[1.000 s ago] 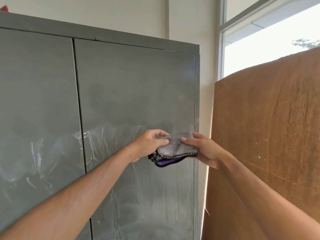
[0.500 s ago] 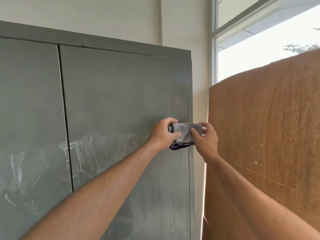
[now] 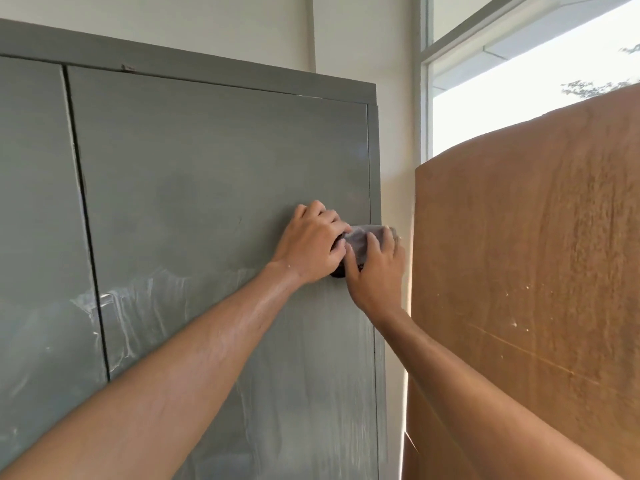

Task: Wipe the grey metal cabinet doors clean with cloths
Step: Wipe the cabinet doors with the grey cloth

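A tall grey metal cabinet fills the left of the view, with a right door (image 3: 214,188) and a left door (image 3: 34,202) split by a dark seam. White streaky smears cover both doors below mid-height. A folded grey cloth (image 3: 363,239) with a dark underside sits at the right door's right edge. My left hand (image 3: 311,244) grips its left side, fingers curled over it. My right hand (image 3: 375,271) holds its right side from below, fingers wrapped over the top. Most of the cloth is hidden between the two hands.
A large brown board (image 3: 526,271) leans upright just right of the cabinet, leaving a narrow gap (image 3: 398,168) of white wall between them. A bright window (image 3: 519,64) is above the board. The cabinet's top rim (image 3: 207,71) is near the frame's upper part.
Both hands have carried the cloth up and in against the right door's right edge. They have closed together over it, hiding more of it. The view has shifted slightly right.
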Motion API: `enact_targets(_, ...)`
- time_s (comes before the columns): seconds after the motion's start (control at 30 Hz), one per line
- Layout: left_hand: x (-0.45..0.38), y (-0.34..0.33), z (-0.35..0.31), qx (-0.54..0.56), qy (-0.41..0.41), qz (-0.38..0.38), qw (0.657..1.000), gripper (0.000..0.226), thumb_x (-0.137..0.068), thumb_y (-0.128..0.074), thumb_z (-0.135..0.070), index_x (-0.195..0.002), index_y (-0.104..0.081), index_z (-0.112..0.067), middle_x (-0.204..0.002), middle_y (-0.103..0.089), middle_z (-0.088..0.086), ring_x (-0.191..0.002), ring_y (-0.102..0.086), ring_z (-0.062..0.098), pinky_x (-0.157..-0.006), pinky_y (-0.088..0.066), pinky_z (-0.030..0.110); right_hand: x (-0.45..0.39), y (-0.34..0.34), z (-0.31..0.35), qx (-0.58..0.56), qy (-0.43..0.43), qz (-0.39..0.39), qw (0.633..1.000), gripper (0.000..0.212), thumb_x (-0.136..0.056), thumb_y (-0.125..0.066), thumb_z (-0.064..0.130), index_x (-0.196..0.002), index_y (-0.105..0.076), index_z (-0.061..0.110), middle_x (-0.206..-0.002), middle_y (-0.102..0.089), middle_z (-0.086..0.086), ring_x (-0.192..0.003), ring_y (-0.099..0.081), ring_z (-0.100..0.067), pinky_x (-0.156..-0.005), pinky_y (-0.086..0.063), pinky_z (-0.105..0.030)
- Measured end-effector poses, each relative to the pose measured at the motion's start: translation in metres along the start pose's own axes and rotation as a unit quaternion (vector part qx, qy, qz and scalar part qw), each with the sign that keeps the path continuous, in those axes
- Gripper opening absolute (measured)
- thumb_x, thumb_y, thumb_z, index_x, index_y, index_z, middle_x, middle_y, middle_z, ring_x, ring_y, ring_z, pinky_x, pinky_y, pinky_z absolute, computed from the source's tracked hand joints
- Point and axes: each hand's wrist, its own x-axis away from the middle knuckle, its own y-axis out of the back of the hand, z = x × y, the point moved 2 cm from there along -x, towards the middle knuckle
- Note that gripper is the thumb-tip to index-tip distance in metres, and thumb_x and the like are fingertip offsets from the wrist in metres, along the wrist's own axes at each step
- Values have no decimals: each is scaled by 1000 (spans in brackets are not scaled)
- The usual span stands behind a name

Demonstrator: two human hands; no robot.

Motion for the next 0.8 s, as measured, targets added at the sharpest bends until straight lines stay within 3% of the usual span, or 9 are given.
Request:
enact_targets(0.1, 13, 21, 24, -14, -31, -1, 999, 28, -89, -55, -20, -107, -77, -25, -116, -66, -6, -111, -52, 23, -96, -34, 36, 0, -7, 12, -19, -35, 33, 999, 66, -106, -42, 54, -142, -51, 0, -164, -28, -26, -153, -20, -43, -124, -26, -53)
enact_targets(0.27, 51, 68, 77, -72, 6, -32, 997, 23, -85, -63, -14, -105, -72, -21, -122, -62, 2, -117, -53, 29, -99, -36, 41, 44, -15, -18, -40, -21, 109, 993, 72, -109, -40, 49, -162, -23, 4, -173, 0, -16, -160, 5, -30, -131, -9, -47)
enact_targets(0.43, 94, 113, 121, -141, 16, -32, 989, 28, -90, -56, -20, -115, -69, -17, -131, -59, 7, -120, -53, 35, -105, -34, 47, 22, -15, 4, -106, -82, 81, 988, 63, -111, -38, 39, -164, -19, 10, -172, 2, -20, -159, 7, -36, -130, -6, -52)
enact_targets(0.5, 102, 125, 130, -152, 28, -31, 987, 31, -92, -55, -22, -119, -67, -16, -134, -57, 8, -121, -51, 35, -106, -33, 48, 29, -27, 41, -103, -24, 69, 992, 53, -113, -37, 36, -163, -26, 24, -171, 5, -22, -158, 12, -41, -129, -1, -53)
enact_targets(0.63, 115, 141, 134, -154, 31, -29, 987, 32, -94, -53, -22, -122, -66, -15, -135, -57, 10, -123, -50, 35, -109, -32, 48, 100, -50, 39, -54, 59, 92, 993, 53, -113, -32, 41, -164, -27, 26, -172, 11, -18, -157, 20, -38, -128, 0, -56)
enact_targets(0.7, 126, 149, 138, -160, 9, -17, 987, 33, -94, -53, -22, -124, -66, -14, -137, -56, 10, -125, -50, 36, -112, -31, 49, 95, -50, 23, -50, 21, 74, 996, 54, -113, -27, 43, -164, -24, 26, -171, 11, -20, -157, 18, -40, -127, -5, -62)
enact_targets(0.8, 136, 162, 153, -186, -5, 2, 983, 38, -97, -51, -25, -130, -63, -12, -140, -54, 12, -128, -50, 38, -117, -29, 50, 50, -51, 49, -88, -126, 50, 987, 57, -112, -24, 40, -165, -19, 20, -169, 10, -27, -155, 15, -47, -126, -2, -63)
